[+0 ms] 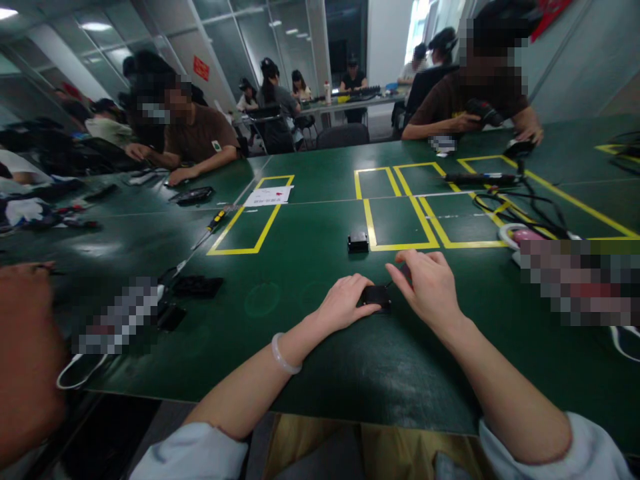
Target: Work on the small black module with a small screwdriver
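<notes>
My left hand (345,300) grips a small black rectangular part (376,298) from its left side, fingers at the top edge and thumb at the near edge. The part lies on the green table. Just to the right, my right hand (425,283) is closed in a pinch with the thumb toward the part. A thin dark thing shows between its fingers and reaches to the part's edge, too small to name. Beyond my hands stands a small black block-like piece (358,243), apart from both.
Yellow tape rectangles mark the green table (310,227). A paper sheet (269,195) lies at the far middle, near a yellow-and-black screwdriver (217,220). Black parts (197,285) lie at left. Cables (530,207) tangle at right. Co-workers sit opposite; a person's arm (30,360) is close at left.
</notes>
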Demonstrator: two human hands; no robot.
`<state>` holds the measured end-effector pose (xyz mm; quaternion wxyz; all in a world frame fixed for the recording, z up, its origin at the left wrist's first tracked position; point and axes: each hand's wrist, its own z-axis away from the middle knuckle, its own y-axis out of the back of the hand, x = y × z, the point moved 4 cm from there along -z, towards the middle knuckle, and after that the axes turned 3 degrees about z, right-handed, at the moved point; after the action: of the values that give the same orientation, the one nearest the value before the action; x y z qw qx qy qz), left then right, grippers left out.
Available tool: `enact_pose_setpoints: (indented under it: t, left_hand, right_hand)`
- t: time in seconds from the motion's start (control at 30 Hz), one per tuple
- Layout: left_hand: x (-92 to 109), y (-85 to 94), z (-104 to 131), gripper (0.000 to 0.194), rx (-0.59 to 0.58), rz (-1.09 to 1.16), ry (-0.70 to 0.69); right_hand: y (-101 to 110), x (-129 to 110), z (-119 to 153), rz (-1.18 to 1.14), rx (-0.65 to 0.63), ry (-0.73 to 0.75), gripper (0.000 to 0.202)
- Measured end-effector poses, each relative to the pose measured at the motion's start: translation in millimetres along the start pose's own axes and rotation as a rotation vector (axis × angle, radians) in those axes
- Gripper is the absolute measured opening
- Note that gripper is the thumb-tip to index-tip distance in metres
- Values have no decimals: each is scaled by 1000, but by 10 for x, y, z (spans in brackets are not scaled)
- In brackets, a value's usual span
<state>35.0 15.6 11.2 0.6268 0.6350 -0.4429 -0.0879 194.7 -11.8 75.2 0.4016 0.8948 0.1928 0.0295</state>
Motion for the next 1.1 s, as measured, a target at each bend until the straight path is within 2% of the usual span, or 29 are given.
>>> enact_pose_setpoints:
  t: [0.23,0.5,0.7,1.1]
  left_hand:
    - [7,2,-6,39,-8,-5,-6]
    - [9,-6,-12,40,1,-32,-8]
    - [10,4,-5,39,-9,-19,-2]
    - [-2,-4,-1,39,3,-30,-10]
  right_hand:
    - [-21,11,8,24,74,17,13]
    - [-17,-5,4,16,35,13,12]
    - [-19,-7,4,17,93,22,11]
    - [-30,-15,-1,53,48,19,11]
